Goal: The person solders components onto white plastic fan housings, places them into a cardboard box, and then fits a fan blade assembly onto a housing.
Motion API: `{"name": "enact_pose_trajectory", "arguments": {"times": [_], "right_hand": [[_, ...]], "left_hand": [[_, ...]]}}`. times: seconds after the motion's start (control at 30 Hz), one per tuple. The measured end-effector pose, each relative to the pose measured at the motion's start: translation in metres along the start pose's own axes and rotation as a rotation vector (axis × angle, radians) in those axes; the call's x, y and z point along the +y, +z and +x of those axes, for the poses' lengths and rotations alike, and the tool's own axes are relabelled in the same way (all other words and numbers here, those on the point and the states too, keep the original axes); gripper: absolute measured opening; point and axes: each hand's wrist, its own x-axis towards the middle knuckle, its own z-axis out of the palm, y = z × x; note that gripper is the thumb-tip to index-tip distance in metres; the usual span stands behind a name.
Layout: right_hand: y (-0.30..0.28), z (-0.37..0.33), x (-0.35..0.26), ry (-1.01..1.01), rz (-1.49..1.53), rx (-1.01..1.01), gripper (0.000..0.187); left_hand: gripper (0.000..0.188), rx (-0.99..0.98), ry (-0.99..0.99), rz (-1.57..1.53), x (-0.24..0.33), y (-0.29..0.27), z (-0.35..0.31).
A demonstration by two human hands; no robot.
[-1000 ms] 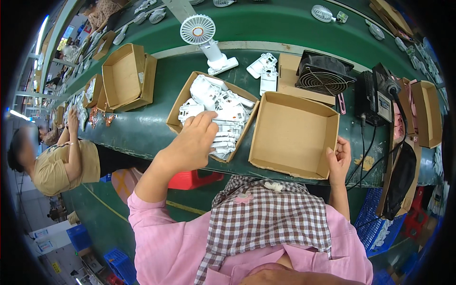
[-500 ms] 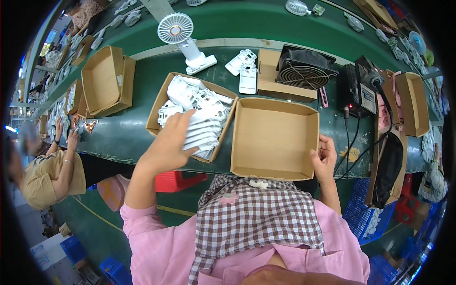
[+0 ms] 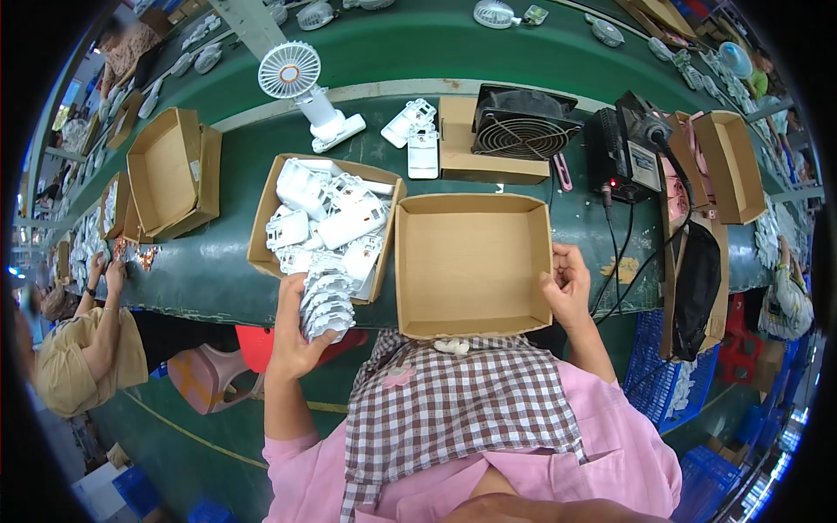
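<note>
A stack of white plastic casings (image 3: 327,302) is gripped by my left hand (image 3: 295,327), fingers and thumb wrapped round its left side and lower end. The stack is at the near edge of a cardboard box (image 3: 257,235) heaped with more loose white plastic parts (image 3: 336,209). To its right sits an open cardboard tray (image 3: 475,261) with a bare inside. My right hand (image 3: 567,283) pinches the right wall of that tray, thumb and curled fingers against it.
Behind the boxes stand a white handheld fan (image 3: 318,109), a few white casings (image 3: 423,152) and a black cooling fan (image 3: 527,126) on cardboard. A black power unit (image 3: 623,157) with cables is at right. Stacked boxes (image 3: 170,174) stand left. A co-worker (image 3: 91,344) sits far left.
My left hand has lifted the stack of casings out of the left box and drawn it toward me. My right hand keeps its hold on the tray; the view has shifted slightly.
</note>
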Motion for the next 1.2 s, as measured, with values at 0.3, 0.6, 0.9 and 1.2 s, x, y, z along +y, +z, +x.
{"name": "enact_pose_trajectory", "arguments": {"times": [0.3, 0.6, 0.9, 1.2], "right_hand": [[0.001, 0.008, -0.008, 0.013, -0.140, 0.005, 0.039], [-0.060, 0.030, -0.038, 0.018, 0.104, 0.417, 0.024], [-0.098, 0.124, -0.054, -0.238, -0.063, 0.731, 0.053], [-0.132, 0.182, -0.050, -0.204, -0.082, 0.733, 0.023]], "left_hand": [[0.085, 0.188, -0.066, -0.055, -0.041, 0.023, -0.018], [0.069, 0.262, 0.002, -0.783, -0.042, 0.015, -0.016], [0.080, 0.042, -0.136, -1.062, 0.028, 0.056, 0.053], [0.072, -0.089, -0.171, -0.899, 0.058, 0.109, 0.102]]}}
